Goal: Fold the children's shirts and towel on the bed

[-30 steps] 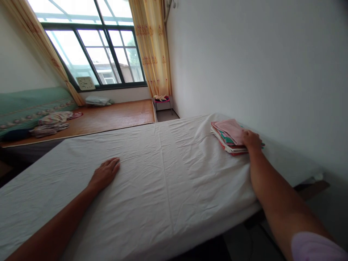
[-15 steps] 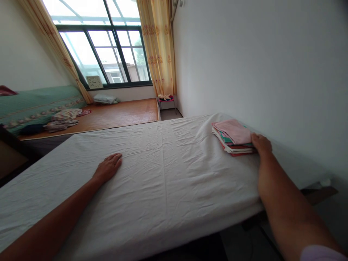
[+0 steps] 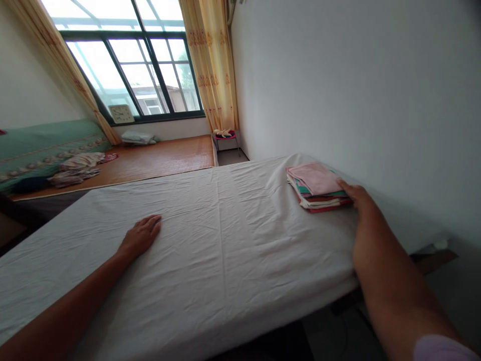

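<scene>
My left hand lies flat on the white sheet that covers the table, its fingers stretched out and holding nothing. Over at the right, by the wall, rests a neat stack of folded cloths. A pink cloth tops it, with green, white and red layers showing at the edges. My right hand grips the right edge of this stack, thumb at the upper layers. Its other fingers are mostly hidden at the side.
A plain wall runs along the table's right side. Beyond the far edge stands a bed with a brown mat, crumpled clothes and a folded pale bundle. A small pink stool is in the corner. A square clock leans at the window.
The view has turned slightly right, so everything sits a little further left. My right thumb looks somewhat more extended along the stack's edge. My left hand stays flat on the sheet.
</scene>
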`<state>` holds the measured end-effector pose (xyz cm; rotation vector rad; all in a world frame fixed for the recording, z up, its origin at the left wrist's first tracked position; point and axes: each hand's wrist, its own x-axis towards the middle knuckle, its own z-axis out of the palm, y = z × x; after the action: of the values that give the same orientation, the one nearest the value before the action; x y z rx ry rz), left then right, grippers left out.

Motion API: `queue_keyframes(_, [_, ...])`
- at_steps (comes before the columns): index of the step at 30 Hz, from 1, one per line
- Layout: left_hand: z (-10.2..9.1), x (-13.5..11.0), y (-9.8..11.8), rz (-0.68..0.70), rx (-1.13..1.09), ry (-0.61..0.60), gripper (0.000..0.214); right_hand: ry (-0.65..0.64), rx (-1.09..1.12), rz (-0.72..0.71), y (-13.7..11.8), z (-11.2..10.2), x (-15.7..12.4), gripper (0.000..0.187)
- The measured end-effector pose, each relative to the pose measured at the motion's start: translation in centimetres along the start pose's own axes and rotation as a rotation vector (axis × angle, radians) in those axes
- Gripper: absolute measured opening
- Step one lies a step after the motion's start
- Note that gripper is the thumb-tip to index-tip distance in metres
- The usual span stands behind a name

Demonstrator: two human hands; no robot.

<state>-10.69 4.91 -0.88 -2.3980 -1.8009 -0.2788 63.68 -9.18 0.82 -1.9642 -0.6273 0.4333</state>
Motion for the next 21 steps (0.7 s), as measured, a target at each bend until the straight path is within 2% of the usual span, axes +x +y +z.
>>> queue_keyframes(3, [-0.2,1.0,0.0,0.016,0.037,-0.016,0.055,-0.171,0.385,0.183,-1.1,0.6,-1.4,0.032])
queue_keyframes(6, [-0.7,3.3,1.8,0.075,-0.01,-0.068,0.051,-0.263,0.555,0.156,-2.1,1.1,-2.2,0.02])
queue_keyframes(8, [-1.2,4.9,4.8,0.144,-0.1,-0.059,0.047,-0.265,0.616,0.096,-2.5,1.3,-2.4,0.017])
queue_keyframes(11, [-1.9,6.8,12.0,0.302,-0.24,0.025,0.044,-0.31,0.687,-0.008,-2.8,1.6,-2.5,0.016])
queue_keyframes(14, [-2.8,7.8,20.8,0.475,-0.38,0.089,0.043,-0.478,0.718,-0.07,-2.9,1.9,-2.9,0.02])
queue_keyframes(18, [-3.9,8.1,31.8,0.708,-0.551,0.123,0.04,-0.684,0.676,-0.033,-3.2,2.3,-3.9,0.023])
queue_keyframes(21, [-4.4,7.3,37.7,0.848,-0.619,0.081,0.039,-0.718,0.627,0.001,-3.3,2.4,-4.2,0.025])
